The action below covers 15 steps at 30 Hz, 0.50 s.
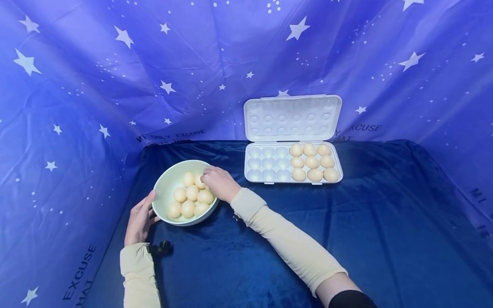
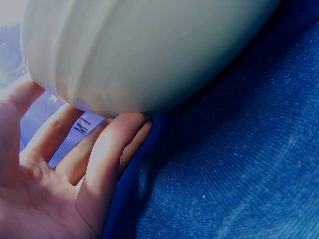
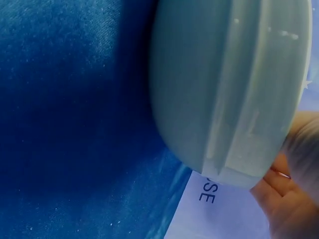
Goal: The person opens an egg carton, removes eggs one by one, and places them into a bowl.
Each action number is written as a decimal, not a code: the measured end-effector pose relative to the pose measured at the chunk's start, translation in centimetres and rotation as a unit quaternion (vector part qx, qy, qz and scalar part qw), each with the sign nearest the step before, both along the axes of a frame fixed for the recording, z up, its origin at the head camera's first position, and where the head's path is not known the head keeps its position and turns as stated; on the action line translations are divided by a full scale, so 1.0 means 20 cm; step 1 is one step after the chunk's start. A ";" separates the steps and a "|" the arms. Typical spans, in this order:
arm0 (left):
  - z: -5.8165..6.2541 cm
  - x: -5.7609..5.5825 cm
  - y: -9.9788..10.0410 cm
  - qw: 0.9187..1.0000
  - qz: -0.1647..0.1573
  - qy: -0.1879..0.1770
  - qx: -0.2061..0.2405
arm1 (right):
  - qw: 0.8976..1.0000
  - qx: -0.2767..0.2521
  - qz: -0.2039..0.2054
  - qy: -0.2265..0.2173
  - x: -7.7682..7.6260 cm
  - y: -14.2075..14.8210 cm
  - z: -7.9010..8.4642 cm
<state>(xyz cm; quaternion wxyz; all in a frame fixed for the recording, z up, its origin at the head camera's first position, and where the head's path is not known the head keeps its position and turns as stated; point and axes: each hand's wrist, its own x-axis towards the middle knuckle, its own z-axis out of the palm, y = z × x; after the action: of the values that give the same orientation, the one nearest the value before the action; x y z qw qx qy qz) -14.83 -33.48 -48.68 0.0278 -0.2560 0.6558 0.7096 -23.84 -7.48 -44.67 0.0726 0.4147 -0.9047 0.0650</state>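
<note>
Currently, a pale green bowl [image 1: 163, 188] stands on dark blue cloth [image 1: 239, 265], and inside it lies a cluster of loose eggs [image 1: 192, 193], at least eight of them showing. They sit close together, mostly towards the bowl's near and right sides.

At the bowl's left edge, the left hand [image 1: 139, 220] holds it: the thumb lies at the rim, and the left wrist view shows the bent fingers [image 2: 104, 159] spread against the outer wall. The right hand [image 1: 218, 182] reaches over the bowl's right rim, its fingers bent down at one of the upper eggs; whether it grips that egg, I cannot tell, since the bowl's wall hides the fingertips in the right wrist view.

Both forearms run from the bowl towards the viewer in cream sleeves [image 1: 294, 246], and a small black device [image 1: 163, 247] is fixed at the left cuff, just below the bowl.

Well to the right of the bowl and a little behind it, a white carton [image 1: 246, 171] lies open, its lid [image 1: 292, 119] raised at the back. Nine more eggs [image 1: 311, 162] sit in its cups, three by three, in the half farther from the bowl. Behind the bowl and carton hangs a violet-blue curtain [image 1: 204, 77] with white stars, dots and lettering.
</note>
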 end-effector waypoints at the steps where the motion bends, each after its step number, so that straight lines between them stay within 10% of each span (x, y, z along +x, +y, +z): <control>1: 0.00 0.00 0.00 1.000 0.000 0.001 -0.001 | 1.000 0.004 -0.001 0.005 0.00 -0.01 0.00; 15: 0.00 0.02 -0.01 1.000 -0.004 0.006 0.004 | 0.999 -0.046 0.009 -0.016 0.01 0.03 -0.01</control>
<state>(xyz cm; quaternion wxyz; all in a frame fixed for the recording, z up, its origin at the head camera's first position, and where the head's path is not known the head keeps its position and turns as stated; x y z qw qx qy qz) -14.50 -33.61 -48.64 0.0277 -0.2486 0.6540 0.7139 -23.73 -6.88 -44.80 0.0764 0.4177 -0.8982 0.1134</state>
